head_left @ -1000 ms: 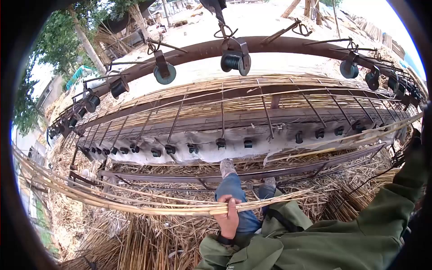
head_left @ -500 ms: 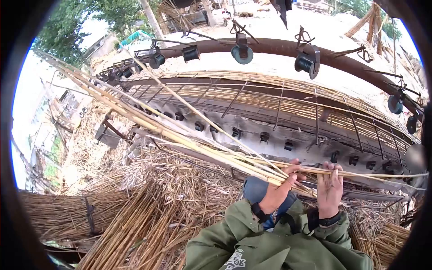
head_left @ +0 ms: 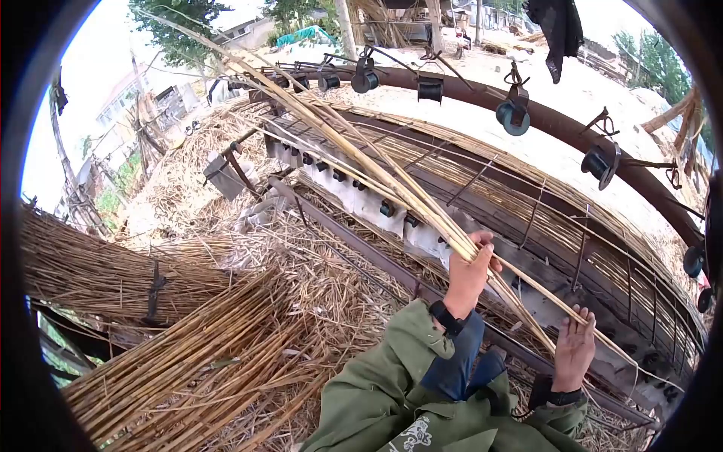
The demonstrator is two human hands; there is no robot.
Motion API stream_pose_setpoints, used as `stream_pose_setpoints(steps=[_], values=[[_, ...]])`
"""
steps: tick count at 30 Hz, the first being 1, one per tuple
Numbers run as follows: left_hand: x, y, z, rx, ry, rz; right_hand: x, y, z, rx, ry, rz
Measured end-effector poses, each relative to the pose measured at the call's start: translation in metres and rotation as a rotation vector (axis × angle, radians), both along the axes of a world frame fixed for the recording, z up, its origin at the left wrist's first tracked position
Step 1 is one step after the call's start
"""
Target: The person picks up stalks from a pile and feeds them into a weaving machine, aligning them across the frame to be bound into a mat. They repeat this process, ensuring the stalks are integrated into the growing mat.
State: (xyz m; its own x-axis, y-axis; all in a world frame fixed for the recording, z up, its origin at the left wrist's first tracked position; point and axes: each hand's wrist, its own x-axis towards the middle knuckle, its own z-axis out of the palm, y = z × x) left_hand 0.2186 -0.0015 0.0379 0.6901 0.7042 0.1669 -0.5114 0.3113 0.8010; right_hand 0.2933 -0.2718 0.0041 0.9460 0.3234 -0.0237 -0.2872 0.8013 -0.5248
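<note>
My left hand (head_left: 468,275) is closed around a bunch of long pale reed stalks (head_left: 354,154). The stalks slant from the upper left down past my hand, and some ends stick out to the lower right. Lower down on the right, my right hand (head_left: 575,350) has its palm turned up, its fingers curled on a single stalk from the bunch. Both hands are above the near side of a long metal weaving frame (head_left: 339,256). Reeds (head_left: 602,264) lie lengthwise along that frame, with thin metal rods standing across them.
Several wire spools (head_left: 514,113) hang from a curved rusty beam (head_left: 467,92) beyond the frame. A tied reed bundle (head_left: 98,275) lies at left, with loose reeds (head_left: 196,354) nearer me. Straw litter (head_left: 331,316) covers the ground. Dark cloth (head_left: 556,38) hangs at the top.
The view has turned, so the frame slants more steeply. The reeds in my left hand are bunched closer together and tilt up more. My right hand is lower and farther from my left.
</note>
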Motion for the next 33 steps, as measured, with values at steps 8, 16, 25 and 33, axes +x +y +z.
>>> stream_pose_setpoints(steps=[8,16,25,33], values=[[-0.038,0.148,0.032,0.067,0.034,0.250,0.076,-0.122,-0.034,-0.068,-0.189,-0.147],[-0.010,0.141,0.021,0.006,0.042,0.273,-0.004,0.027,0.003,-0.102,-0.092,0.157],[-0.014,0.224,0.055,0.128,0.079,0.226,-0.004,0.082,0.020,-0.122,-0.249,0.232],[0.012,0.196,0.004,0.065,0.140,0.123,-0.037,0.165,0.039,-0.235,-0.319,0.357]])
